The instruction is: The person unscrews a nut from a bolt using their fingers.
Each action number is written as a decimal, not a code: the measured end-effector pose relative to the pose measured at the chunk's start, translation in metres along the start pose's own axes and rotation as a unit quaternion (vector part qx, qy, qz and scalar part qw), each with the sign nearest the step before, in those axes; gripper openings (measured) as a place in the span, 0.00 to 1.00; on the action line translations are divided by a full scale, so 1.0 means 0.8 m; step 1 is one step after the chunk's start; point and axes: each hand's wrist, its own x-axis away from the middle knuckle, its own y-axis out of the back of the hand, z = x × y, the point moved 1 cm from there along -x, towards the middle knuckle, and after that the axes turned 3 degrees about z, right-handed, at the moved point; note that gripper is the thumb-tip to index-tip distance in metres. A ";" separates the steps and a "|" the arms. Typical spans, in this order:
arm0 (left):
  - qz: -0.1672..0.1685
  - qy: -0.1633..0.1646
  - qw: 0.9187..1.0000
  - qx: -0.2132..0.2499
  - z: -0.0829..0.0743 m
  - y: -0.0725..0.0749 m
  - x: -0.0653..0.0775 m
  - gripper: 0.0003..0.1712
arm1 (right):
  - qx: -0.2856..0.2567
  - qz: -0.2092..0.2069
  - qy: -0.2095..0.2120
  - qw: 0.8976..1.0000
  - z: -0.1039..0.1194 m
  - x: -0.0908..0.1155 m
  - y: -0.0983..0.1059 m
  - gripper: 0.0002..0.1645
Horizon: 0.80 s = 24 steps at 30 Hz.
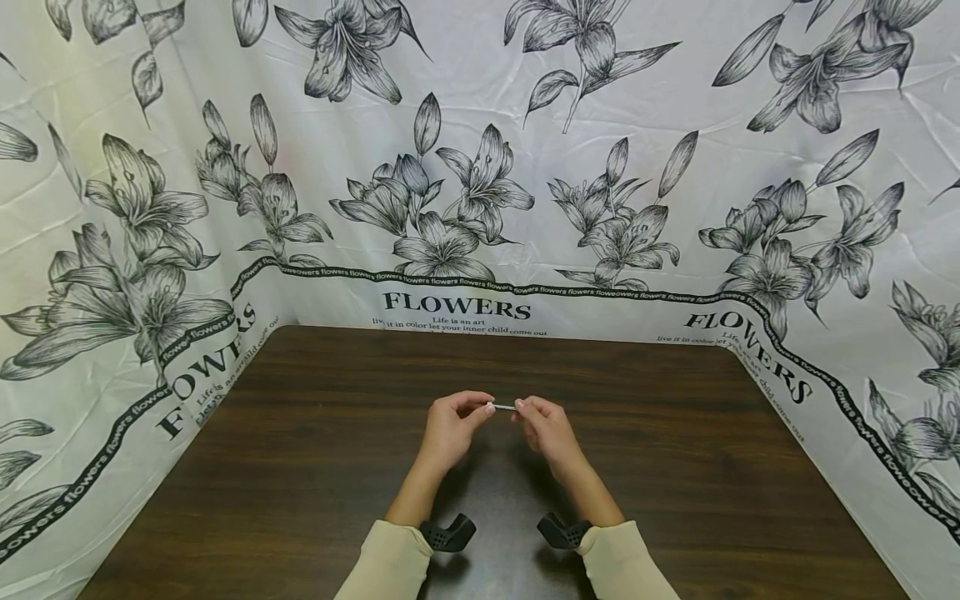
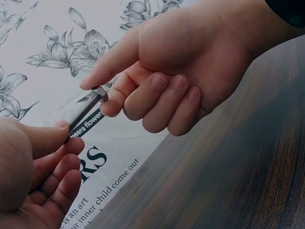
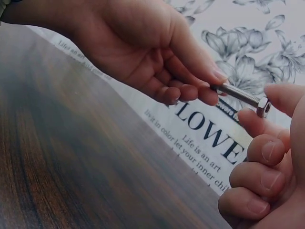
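Observation:
A slim silver threaded bolt (image 1: 504, 407) is held up between both hands, above the dark wooden table. My left hand (image 1: 452, 425) pinches one end of its shaft between thumb and fingers. At the other end, the thumb and forefinger of my right hand (image 1: 547, 429) are around the hexagonal piece. In the right wrist view the bolt (image 3: 243, 95) slants down toward that shiny hexagonal end (image 3: 263, 107). The left wrist view shows the threads of the bolt (image 2: 85, 113) between the hands. The right hand's other fingers (image 2: 164, 102) are curled toward the palm. Left fingertips hide the shaft's far end.
The dark brown tabletop (image 1: 337, 483) spreads under both hands. White cloth (image 1: 600, 208) with black flower prints and lettering hangs along its back and sides. A black strap-on device (image 1: 448, 533) sits on the left wrist, another device (image 1: 562, 531) on the right.

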 end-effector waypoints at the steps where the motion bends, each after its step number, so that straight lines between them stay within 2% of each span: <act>1: -0.001 0.000 1.000 0.001 0.000 0.000 0.000 0.06 | -0.006 -0.003 0.002 1.000 -0.004 -0.002 0.002 0.18; 5: -0.007 -0.003 1.000 0.001 -0.001 0.000 0.000 0.06 | -0.025 -0.009 0.025 0.999 -0.016 -0.007 0.006 0.09; 8: -0.010 -0.004 1.000 0.001 0.000 0.000 0.000 0.06 | -0.030 -0.004 0.049 0.998 -0.019 -0.007 0.007 0.06; 15: -0.014 0.004 1.000 0.002 0.001 -0.001 -0.001 0.06 | -0.039 -0.008 0.081 0.996 -0.020 -0.005 0.007 0.20; 20: -0.016 0.012 1.000 0.003 0.001 0.002 -0.002 0.06 | -0.020 -0.005 0.099 0.995 -0.018 -0.005 0.008 0.16; 24: -0.013 0.014 1.000 0.005 -0.001 0.004 -0.001 0.07 | 0.007 0.010 0.112 0.994 -0.001 0.002 0.004 0.16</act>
